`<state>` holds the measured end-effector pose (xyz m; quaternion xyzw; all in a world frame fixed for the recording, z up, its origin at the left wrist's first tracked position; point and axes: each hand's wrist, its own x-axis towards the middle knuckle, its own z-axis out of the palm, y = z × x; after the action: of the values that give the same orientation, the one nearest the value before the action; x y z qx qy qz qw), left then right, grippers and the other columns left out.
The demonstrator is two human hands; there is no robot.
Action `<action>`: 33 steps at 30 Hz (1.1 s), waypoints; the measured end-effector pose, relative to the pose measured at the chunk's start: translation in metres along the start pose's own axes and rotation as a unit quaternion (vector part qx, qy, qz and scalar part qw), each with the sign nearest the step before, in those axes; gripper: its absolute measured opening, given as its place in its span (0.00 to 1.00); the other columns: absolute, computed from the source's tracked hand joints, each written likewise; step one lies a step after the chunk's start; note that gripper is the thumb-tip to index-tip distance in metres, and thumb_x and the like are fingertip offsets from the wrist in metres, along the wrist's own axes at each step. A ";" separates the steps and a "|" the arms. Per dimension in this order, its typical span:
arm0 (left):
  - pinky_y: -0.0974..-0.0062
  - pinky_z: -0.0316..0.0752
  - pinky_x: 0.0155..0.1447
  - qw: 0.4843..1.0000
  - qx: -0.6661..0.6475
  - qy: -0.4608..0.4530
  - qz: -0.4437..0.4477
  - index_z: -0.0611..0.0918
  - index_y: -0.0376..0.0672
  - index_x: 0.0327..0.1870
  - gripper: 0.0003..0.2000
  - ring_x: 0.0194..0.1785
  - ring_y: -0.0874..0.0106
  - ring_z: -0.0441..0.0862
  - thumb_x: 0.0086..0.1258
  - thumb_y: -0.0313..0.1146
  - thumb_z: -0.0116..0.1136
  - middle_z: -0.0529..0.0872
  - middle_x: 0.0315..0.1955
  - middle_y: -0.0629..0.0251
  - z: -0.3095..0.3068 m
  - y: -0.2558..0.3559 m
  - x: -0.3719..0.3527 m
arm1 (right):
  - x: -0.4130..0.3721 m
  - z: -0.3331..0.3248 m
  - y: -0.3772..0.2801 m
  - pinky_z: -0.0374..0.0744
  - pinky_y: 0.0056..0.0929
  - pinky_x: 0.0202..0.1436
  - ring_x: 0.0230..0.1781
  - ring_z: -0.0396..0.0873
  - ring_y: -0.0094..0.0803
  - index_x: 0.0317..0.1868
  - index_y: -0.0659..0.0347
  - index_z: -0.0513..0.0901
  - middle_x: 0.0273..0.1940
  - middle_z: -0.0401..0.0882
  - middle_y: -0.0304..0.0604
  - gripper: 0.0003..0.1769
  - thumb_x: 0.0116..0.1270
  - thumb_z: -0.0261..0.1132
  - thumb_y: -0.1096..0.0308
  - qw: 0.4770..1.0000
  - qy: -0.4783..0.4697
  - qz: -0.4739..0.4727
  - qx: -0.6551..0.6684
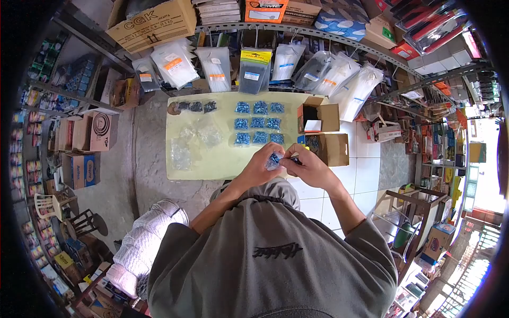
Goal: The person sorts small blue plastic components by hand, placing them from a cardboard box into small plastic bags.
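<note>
Near the front edge of the pale yellow table [222,164], my left hand [261,165] holds a small clear bag of blue pieces [273,161]. My right hand [302,165] is pinched at the bag's right side; what its fingertips grip is too small to tell. Beyond my hands lie several filled bags of blue pieces [257,123] in rows. An open box with dark contents [327,117] stands at the table's right end, and another open box [335,150] is just in front of it, right of my right hand.
Clear empty bags [181,153] lie on the table's left part, with small bags of black pieces [196,107] behind them. Packs of cable ties [255,71] hang from the shelf [297,27] beyond the table. A large white rope roll [146,238] stands at lower left.
</note>
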<state>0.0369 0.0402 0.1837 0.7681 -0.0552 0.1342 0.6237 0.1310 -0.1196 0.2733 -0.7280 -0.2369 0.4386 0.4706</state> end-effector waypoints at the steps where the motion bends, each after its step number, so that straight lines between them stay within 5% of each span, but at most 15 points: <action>1: 0.67 0.75 0.53 1.000 0.000 0.000 0.000 0.74 0.40 0.49 0.20 0.48 0.56 0.80 0.55 0.24 0.68 0.79 0.44 0.56 0.000 -0.001 0.000 | 0.001 0.001 0.002 0.68 0.21 0.27 0.25 0.70 0.17 0.46 0.68 0.77 0.23 0.76 0.36 0.13 0.73 0.66 0.66 0.999 0.018 -0.018 -0.033; 7: 0.67 0.74 0.58 0.999 -0.020 -0.009 -0.045 0.74 0.40 0.52 0.23 0.52 0.60 0.79 0.53 0.21 0.66 0.79 0.46 0.58 0.002 -0.006 -0.005 | 0.003 0.006 -0.014 0.76 0.25 0.33 0.29 0.77 0.19 0.39 0.69 0.83 0.30 0.85 0.43 0.12 0.65 0.73 0.67 0.987 0.088 -0.045 -0.123; 11: 0.66 0.74 0.56 1.000 -0.025 0.000 -0.007 0.74 0.39 0.51 0.22 0.50 0.58 0.79 0.54 0.22 0.67 0.79 0.45 0.56 0.000 -0.003 -0.002 | 0.002 0.008 -0.016 0.77 0.25 0.33 0.28 0.77 0.20 0.42 0.70 0.84 0.31 0.85 0.43 0.12 0.65 0.73 0.68 0.987 0.078 -0.069 -0.122; 14: 0.65 0.75 0.54 1.000 -0.019 0.014 0.006 0.74 0.39 0.50 0.20 0.47 0.56 0.79 0.56 0.23 0.66 0.79 0.43 0.56 0.000 0.001 -0.001 | 0.000 0.007 -0.018 0.80 0.29 0.39 0.32 0.82 0.29 0.43 0.69 0.83 0.32 0.84 0.48 0.13 0.66 0.71 0.68 0.989 0.059 -0.069 -0.121; 17: 0.66 0.75 0.53 1.000 -0.023 0.015 0.007 0.74 0.38 0.50 0.19 0.46 0.57 0.79 0.58 0.23 0.66 0.79 0.43 0.56 -0.001 0.004 0.000 | 0.000 0.005 -0.015 0.79 0.30 0.42 0.34 0.82 0.30 0.46 0.70 0.84 0.34 0.84 0.49 0.12 0.70 0.64 0.69 0.989 0.067 -0.085 -0.102; 22: 0.66 0.74 0.53 1.000 -0.021 0.018 0.007 0.74 0.37 0.49 0.18 0.45 0.59 0.79 0.60 0.24 0.66 0.78 0.42 0.56 0.001 0.002 -0.001 | -0.002 -0.003 -0.016 0.78 0.30 0.50 0.43 0.83 0.34 0.47 0.70 0.83 0.37 0.83 0.52 0.15 0.70 0.52 0.71 0.999 0.009 0.045 -0.012; 33: 0.67 0.75 0.52 0.999 -0.028 0.019 -0.007 0.74 0.38 0.48 0.18 0.46 0.59 0.79 0.57 0.23 0.66 0.79 0.43 0.57 0.000 0.008 0.000 | -0.005 -0.001 -0.020 0.77 0.32 0.44 0.38 0.79 0.30 0.52 0.67 0.70 0.39 0.82 0.50 0.12 0.69 0.54 0.74 0.997 -0.015 -0.036 -0.067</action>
<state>0.0350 0.0386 0.1918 0.7477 -0.0419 0.1431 0.6470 0.1304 -0.1154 0.2935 -0.7420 -0.2992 0.4156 0.4327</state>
